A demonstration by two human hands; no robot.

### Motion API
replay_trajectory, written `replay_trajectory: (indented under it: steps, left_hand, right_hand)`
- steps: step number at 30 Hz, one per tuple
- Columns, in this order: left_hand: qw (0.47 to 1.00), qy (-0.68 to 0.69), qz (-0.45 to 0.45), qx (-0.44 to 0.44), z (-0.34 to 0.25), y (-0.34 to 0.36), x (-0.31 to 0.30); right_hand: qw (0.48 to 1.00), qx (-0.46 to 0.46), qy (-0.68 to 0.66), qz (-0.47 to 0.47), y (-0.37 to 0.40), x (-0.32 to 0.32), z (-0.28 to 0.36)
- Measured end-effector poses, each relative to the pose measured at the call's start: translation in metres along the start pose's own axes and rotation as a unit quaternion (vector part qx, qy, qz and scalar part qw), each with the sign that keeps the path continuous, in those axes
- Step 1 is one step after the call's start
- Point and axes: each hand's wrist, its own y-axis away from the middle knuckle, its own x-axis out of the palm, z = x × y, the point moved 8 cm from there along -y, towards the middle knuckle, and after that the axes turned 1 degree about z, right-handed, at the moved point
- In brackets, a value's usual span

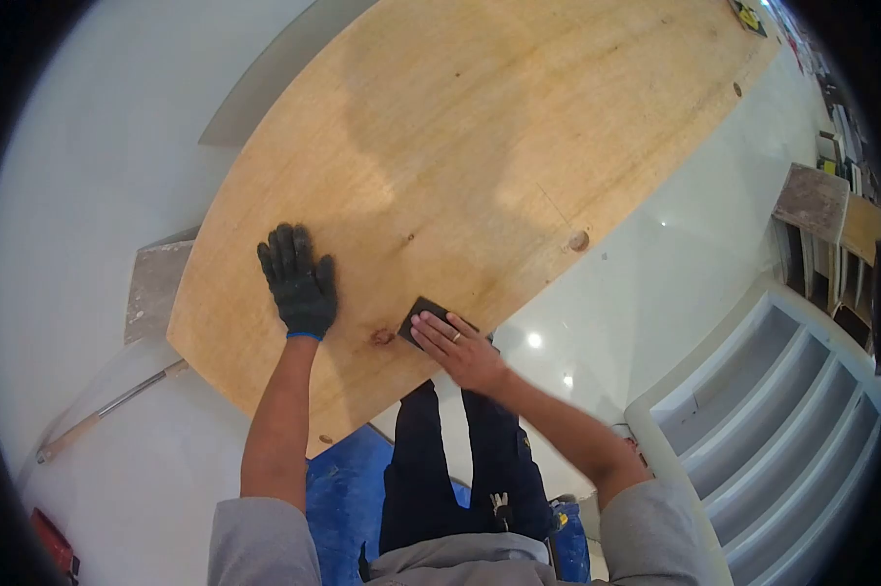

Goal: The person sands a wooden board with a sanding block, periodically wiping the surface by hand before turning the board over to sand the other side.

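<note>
black glove with blue cuff on left hand (299, 283) — ring on right hand (465, 352) — grey sleeves, dark trousers.

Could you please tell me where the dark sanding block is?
In the head view, the sanding block sits on the plywood board near its close edge, held under the right hand, right of the gloved left hand.

White shelf unit (782, 420), long-handled tool (108, 410), blue sheet (348, 479).
</note>
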Motion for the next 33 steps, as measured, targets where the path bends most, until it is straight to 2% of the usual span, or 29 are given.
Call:
replay_trajectory:
  steps: [1, 2, 3, 4, 5, 6, 7, 8, 9, 11, 13, 15, 17, 18, 20, 21, 23, 25, 28, 29, 31, 32, 33]
  left_hand:
    - [1.0, -0.002, -0.002, -0.002, -0.001, -0.003, -0.001]
    - [1.0, -0.004, -0.001, -0.001, -0.001, -0.002, -0.002]
    - [1.0, -0.005, 0.005, 0.001, -0.001, 0.001, -0.001]
    - [1.0, -0.007, 0.002, -0.002, 0.001, 0.0, 0.001]
    - [1.0, -0.01, -0.001, -0.01, 0.003, 0.0, 0.003]
    - [1.0, -0.01, 0.003, -0.01, 0.003, 0.003, 0.002]
    - [1.0, -0.009, 0.004, -0.01, 0.002, 0.002, 0.0]
    - [1.0, -0.008, 0.001, -0.009, 0.001, -0.001, 0.0]
    - [1.0, -0.009, 0.0, -0.01, 0.0, -0.002, 0.001]
    - [1.0, -0.019, -0.002, -0.015, 0.001, -0.001, 0.002]
    - [1.0, -0.022, -0.006, -0.005, 0.001, 0.0, 0.002]
    - [1.0, -0.023, -0.01, -0.003, 0.002, -0.003, 0.001]
    - [1.0, -0.016, -0.002, -0.005, 0.0, -0.002, -0.001]
    - [1.0, -0.013, -0.001, -0.008, -0.001, -0.001, 0.0]
    - [1.0, -0.011, -0.005, -0.02, 0.002, -0.002, 0.001]
    - [1.0, -0.005, -0.017, -0.015, 0.002, -0.004, -0.001]
    - [1.0, 0.004, -0.029, -0.009, 0.003, 0.0, -0.004]
    - [1.0, -0.007, -0.023, -0.019, 0.004, -0.002, 0.0]
    - [0.999, -0.007, -0.032, -0.011, 0.002, -0.001, -0.001]
    - [0.999, -0.008, -0.033, -0.009, 0.001, 0.0, -0.001]
    - [0.999, -0.019, -0.028, -0.01, 0.002, -0.001, -0.002]
    - [0.999, -0.013, -0.03, -0.012, 0.0, -0.001, -0.005]
    - [1.0, -0.01, -0.022, -0.009, -0.001, 0.003, -0.004]
  right_hand:
    - [0.996, -0.086, -0.012, 0.018, 0.01, -0.005, -0.006]
    - [0.984, -0.121, -0.1, 0.084, 0.027, 0.005, -0.042]
    - [0.977, -0.057, -0.172, 0.112, 0.046, -0.031, -0.094]
    - [0.989, 0.066, -0.105, 0.087, 0.081, -0.065, -0.161]
    - [0.974, 0.214, -0.044, -0.056, 0.122, -0.123, -0.229]
    - [0.918, 0.342, 0.057, -0.194, 0.181, -0.176, -0.285]
    - [0.816, 0.452, 0.159, -0.323, 0.241, -0.222, -0.316]
    - [0.782, 0.433, 0.325, -0.31, 0.254, -0.258, -0.306]
    - [0.759, 0.448, 0.339, -0.329, 0.241, -0.278, -0.284]
    - [0.816, 0.35, 0.285, -0.362, 0.192, -0.258, -0.267]
    - [0.868, 0.342, 0.132, -0.335, 0.125, -0.18, -0.251]
    - [0.913, 0.266, 0.165, -0.261, 0.036, -0.05, -0.158]
    - [0.979, 0.144, 0.104, -0.103, -0.014, 0.065, -0.013]
    - [0.996, 0.032, 0.084, -0.013, -0.017, 0.107, 0.072]
    - [0.961, -0.252, 0.051, 0.098, 0.02, 0.14, 0.204]
    - [0.933, -0.209, -0.261, 0.135, 0.02, 0.118, 0.214]
    - [0.974, -0.009, -0.226, 0.02, 0.006, 0.05, 0.118]
    - [0.974, 0.132, -0.097, -0.156, 0.014, -0.054, -0.037]
    - [0.871, 0.232, 0.164, -0.4, 0.077, -0.207, -0.219]
    - [0.834, 0.271, 0.277, -0.394, 0.093, -0.234, -0.259]
    - [0.848, 0.262, 0.154, -0.435, 0.097, -0.236, -0.318]
    - [0.878, 0.294, 0.208, -0.316, 0.064, -0.194, -0.319]
    - [0.893, 0.267, 0.189, -0.309, 0.035, -0.148, -0.259]
